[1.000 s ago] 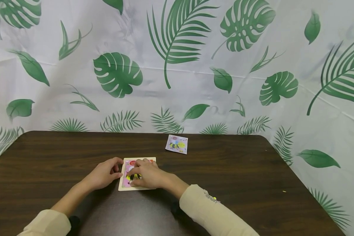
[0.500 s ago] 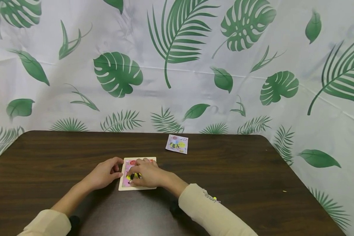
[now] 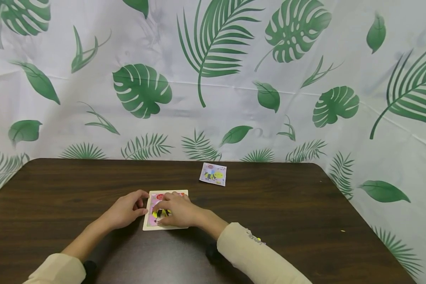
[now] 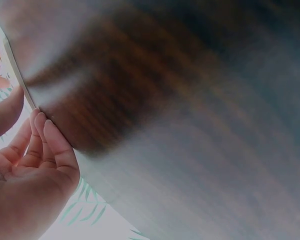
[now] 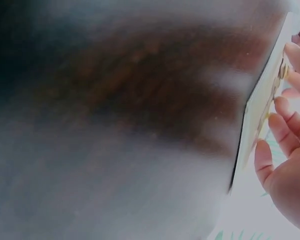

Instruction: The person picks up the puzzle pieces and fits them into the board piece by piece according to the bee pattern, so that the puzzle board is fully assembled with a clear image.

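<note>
A square wooden jigsaw puzzle (image 3: pixel 157 214) with a pink ground and a yellow-and-black bee lies flat on the table in its pale frame (image 3: pixel 146 223). My left hand (image 3: pixel 125 210) is at the frame's left side, thumb and fingertips against the edge; the left wrist view shows the fingers (image 4: pixel 60 145) bent lightly along that rim. Over the right half of the puzzle spreads my right hand (image 3: pixel 179 212), fingertips resting on the picture and hiding much of it. In the right wrist view its fingers (image 5: pixel 285 132) meet the puzzle's face one beside another.
A square paper card (image 3: pixel 213 174) with a like bee picture lies near the back edge of the dark wooden table (image 3: pixel 269 197). Behind the table hangs a white cloth (image 3: pixel 227 114) with green leaves. A tiny pale speck (image 3: pixel 342 231) is on the table at right.
</note>
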A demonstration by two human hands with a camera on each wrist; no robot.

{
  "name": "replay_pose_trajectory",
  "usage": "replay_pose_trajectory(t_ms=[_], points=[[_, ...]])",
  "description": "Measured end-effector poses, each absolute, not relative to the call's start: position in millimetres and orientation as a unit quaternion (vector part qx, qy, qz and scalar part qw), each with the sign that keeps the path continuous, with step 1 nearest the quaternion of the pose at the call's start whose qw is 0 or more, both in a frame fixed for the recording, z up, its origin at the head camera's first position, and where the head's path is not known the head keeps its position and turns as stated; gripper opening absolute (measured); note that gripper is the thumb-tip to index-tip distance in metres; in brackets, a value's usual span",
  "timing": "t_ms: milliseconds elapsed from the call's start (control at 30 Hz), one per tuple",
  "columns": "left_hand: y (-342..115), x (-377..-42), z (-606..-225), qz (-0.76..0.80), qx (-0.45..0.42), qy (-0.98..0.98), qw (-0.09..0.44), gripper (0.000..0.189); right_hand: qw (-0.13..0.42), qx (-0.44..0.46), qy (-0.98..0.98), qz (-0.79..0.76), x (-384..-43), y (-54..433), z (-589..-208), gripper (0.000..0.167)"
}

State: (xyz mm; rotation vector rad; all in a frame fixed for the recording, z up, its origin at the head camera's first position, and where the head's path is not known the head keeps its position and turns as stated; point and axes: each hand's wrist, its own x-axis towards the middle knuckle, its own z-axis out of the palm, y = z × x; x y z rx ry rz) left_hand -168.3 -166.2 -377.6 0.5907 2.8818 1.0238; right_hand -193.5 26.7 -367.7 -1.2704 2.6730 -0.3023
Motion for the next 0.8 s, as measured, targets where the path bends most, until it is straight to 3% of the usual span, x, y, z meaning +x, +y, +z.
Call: replay_pose_trajectory(t_ms=[800], points=[[-166.1, -168.9, -378.1, 0.331, 0.181, 0.926, 0.024, 0.029, 0.076, -0.432, 0.895, -0.078, -193.3, 27.0, -368.5, 0.038]])
